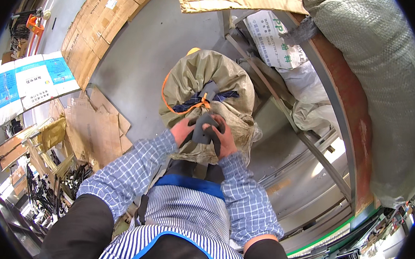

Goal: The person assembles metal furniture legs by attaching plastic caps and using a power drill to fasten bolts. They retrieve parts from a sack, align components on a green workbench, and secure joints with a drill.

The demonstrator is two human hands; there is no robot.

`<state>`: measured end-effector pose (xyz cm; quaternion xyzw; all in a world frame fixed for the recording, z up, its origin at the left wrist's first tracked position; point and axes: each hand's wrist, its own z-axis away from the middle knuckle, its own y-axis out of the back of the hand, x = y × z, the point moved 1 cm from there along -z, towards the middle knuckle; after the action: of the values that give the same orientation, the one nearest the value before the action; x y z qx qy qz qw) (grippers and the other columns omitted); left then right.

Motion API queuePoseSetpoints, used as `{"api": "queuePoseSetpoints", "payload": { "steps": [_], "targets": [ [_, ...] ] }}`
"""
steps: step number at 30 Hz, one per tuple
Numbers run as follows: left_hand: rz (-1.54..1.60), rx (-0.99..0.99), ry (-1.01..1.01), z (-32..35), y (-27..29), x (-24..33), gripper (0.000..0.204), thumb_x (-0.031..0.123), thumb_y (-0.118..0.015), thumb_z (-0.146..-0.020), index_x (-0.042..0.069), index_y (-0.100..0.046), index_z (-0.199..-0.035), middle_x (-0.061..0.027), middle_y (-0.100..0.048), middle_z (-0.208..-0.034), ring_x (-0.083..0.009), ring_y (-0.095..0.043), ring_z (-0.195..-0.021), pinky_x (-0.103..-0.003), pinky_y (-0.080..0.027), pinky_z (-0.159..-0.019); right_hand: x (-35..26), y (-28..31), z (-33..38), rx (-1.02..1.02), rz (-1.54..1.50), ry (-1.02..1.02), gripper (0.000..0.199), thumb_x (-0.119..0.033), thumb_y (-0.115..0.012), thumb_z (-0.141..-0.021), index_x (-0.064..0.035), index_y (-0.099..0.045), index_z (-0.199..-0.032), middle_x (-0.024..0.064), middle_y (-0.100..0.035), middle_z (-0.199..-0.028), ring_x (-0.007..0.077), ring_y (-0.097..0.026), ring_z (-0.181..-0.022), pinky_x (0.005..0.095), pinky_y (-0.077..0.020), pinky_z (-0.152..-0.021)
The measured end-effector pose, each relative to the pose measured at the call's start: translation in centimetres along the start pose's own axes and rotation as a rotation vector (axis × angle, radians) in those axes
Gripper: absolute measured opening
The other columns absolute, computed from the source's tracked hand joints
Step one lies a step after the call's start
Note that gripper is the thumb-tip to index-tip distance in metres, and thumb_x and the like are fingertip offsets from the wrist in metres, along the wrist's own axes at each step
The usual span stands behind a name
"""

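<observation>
Here, both hands meeting over a dark grey piece (201,129) held at the mouth of a tan woven sack (207,76) standing on the grey concrete floor (140,51). Left hand (184,130) clasped on the piece's left edge, fingers curled round it. Right hand (222,135) gripping the right side, thumb pressed across the front, fingers wrapped behind. Piece upright between the two palms, its lower end hanging down past the wrists, its upper end just below a second dark grey piece (210,90) poking out of the sack's neck. Orange cord (170,108) looped round the sack's left side and knotted near that neck, beside a dark blue strap (190,105). Blue checked sleeves (131,172) running back to a blue-and-white striped apron (186,215). Flattened cardboard (104,14) spread over the floor to the left. White printed bag (275,40) and further pale bags tucked under a metal frame (323,138) to the right of the sack. Large pale woven sack (381,85) lying on top along the right rim. Dark tangled parts (46,190) heaped at lower left, too small to tell apart.
</observation>
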<state>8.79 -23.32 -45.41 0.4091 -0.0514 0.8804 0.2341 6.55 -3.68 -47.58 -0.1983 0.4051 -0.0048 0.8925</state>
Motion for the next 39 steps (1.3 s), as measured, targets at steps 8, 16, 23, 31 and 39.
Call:
{"api": "queuePoseSetpoints", "payload": {
  "steps": [8,16,23,31,39],
  "targets": [
    [-0.821,0.102,-0.227,6.1,-7.9,2.3,0.083,0.048,-0.071,-0.079,0.013,-0.040,-0.147,-0.0196,-0.045,-0.140,-0.0452,-0.040,-0.130,-0.053,-0.034,-0.109,1.1,4.3,14.8,0.349,-0.906,-0.349,0.053,-0.031,-0.070,-0.081,0.0002,-0.056,-0.122,0.0172,-0.063,-0.118,0.0310,-0.065,-0.102,0.0451,-0.0559,-0.090],
    [-0.442,0.277,-0.140,-4.0,1.8,1.0,0.045,0.026,-0.071,-0.081,0.006,-0.063,-0.119,-0.0210,-0.065,-0.114,-0.0395,-0.062,-0.105,-0.043,-0.052,-0.090,-1.7,3.6,19.7,-0.107,-0.386,-0.309,0.065,-0.031,-0.078,-0.077,0.0040,-0.049,-0.124,0.0158,-0.058,-0.127,0.0258,-0.064,-0.104,0.0365,-0.0527,-0.090],
    [-0.671,0.054,-0.506,-0.1,12.0,9.8,0.059,0.026,-0.078,-0.076,0.002,-0.057,-0.127,-0.0197,-0.065,-0.118,-0.0371,-0.062,-0.109,-0.041,-0.050,-0.094,-1.9,-0.1,6.2,-0.103,-0.437,-0.048,0.063,-0.036,-0.078,-0.083,0.0026,-0.054,-0.126,0.0103,-0.065,-0.108,0.0149,-0.059,-0.100,0.0305,-0.0466,-0.090],
    [-0.431,0.029,-0.219,3.5,12.7,8.2,0.057,0.023,-0.073,-0.086,0.000,-0.052,-0.133,-0.0177,-0.063,-0.124,-0.0262,-0.062,-0.112,-0.038,-0.049,-0.097,0.2,9.9,7.8,0.434,-0.368,-0.081,0.036,-0.024,-0.072,-0.089,0.0004,-0.061,-0.113,0.0072,-0.066,-0.106,0.0161,-0.065,-0.088,0.0332,-0.0563,-0.080],
    [-0.243,-0.138,0.203,10.8,-1.7,7.7,0.045,0.037,-0.056,-0.096,-0.001,-0.066,-0.118,-0.0259,-0.065,-0.114,-0.0362,-0.065,-0.103,-0.040,-0.050,-0.094,-12.6,5.8,14.1,-0.467,-0.826,0.237,0.066,-0.046,-0.075,-0.075,-0.0115,-0.058,-0.128,0.0205,-0.051,-0.135,0.0405,-0.060,-0.104,0.0436,-0.0560,-0.081]
  ]
}}
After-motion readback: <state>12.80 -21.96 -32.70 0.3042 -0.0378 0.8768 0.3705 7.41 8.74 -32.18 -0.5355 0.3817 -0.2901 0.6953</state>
